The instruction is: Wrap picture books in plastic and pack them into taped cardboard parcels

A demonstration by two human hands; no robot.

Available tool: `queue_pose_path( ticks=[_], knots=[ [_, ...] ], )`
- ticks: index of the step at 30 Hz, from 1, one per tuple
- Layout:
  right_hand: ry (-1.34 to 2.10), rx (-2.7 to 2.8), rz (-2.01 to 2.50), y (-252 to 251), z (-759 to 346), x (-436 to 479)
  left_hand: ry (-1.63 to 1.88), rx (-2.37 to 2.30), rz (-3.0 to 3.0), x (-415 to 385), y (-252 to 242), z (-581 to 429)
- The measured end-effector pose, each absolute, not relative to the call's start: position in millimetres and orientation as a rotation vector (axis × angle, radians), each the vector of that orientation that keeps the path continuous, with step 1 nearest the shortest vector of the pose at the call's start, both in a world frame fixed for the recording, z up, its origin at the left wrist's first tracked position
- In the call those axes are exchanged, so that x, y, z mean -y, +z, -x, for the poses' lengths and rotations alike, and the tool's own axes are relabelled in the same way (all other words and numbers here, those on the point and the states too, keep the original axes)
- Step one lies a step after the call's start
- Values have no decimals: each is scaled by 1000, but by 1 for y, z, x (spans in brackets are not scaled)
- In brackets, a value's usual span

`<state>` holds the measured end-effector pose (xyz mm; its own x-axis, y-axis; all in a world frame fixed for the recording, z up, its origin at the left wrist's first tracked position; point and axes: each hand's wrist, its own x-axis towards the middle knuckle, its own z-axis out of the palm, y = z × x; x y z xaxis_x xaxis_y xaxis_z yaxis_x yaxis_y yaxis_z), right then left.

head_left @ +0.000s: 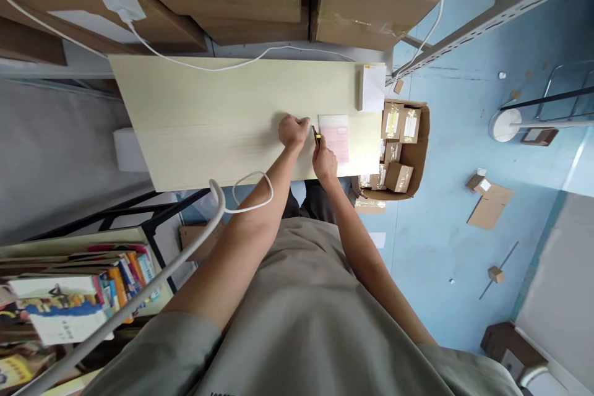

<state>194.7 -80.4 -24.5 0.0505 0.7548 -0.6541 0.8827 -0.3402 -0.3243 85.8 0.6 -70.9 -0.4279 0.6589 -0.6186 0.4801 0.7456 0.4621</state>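
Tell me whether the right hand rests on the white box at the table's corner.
No, the right hand grips a black-and-yellow tool beside the pink sheet, apart from the white box.

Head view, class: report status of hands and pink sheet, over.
Left hand fisted on table. Right hand grips dark tool beside pink sheet. White stack apart, at corner.

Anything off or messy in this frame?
Only loose scrap: a flattened cardboard piece, a small cardboard block and white bits lie scattered on the blue floor right of the table. On the table, the right hand holds a yellow-black tool beside a pink sheet; nothing askew there.
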Motion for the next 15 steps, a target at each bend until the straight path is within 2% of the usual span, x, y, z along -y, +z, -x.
queue_pose_path(
  ticks=[15],
  knots=[
    [-1075,-1457,-2035,18,-222,202,351,-2101,-823,2,-81,-89]
  ],
)
